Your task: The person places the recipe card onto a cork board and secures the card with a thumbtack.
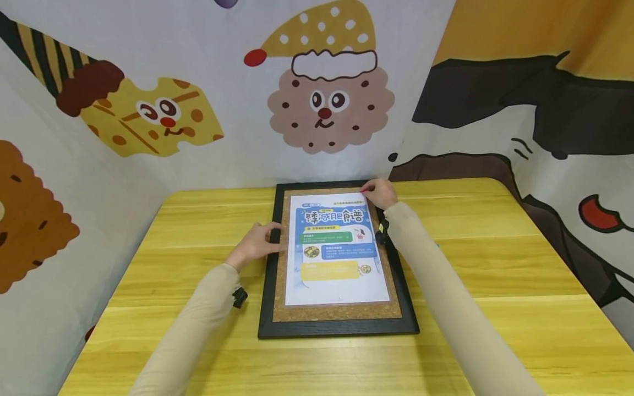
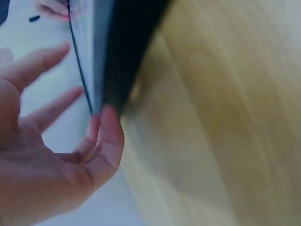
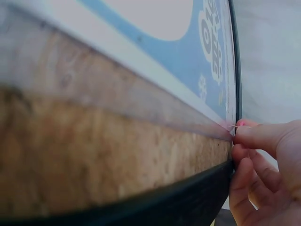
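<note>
A sheet of paper printed in blue, green and yellow (image 1: 333, 289) lies on a cork board (image 1: 337, 312) with a black frame (image 1: 339, 329). At the sheet's top right corner, my right hand (image 1: 381, 193) pinches a pink-headed push pin (image 3: 241, 123) between thumb and finger. The pin's thin shaft shows at the corner in the right wrist view. My left hand (image 1: 255, 242) touches the frame's left side, its fingers spread; in the left wrist view some fingertips (image 2: 109, 115) meet the frame's edge while others stand apart from it.
The board rests on a yellow wood-grain table (image 1: 470, 236), its far end near a white cloth (image 1: 238, 121) printed with cartoon food. Each wrist carries a small black device, such as the left one (image 1: 240, 297).
</note>
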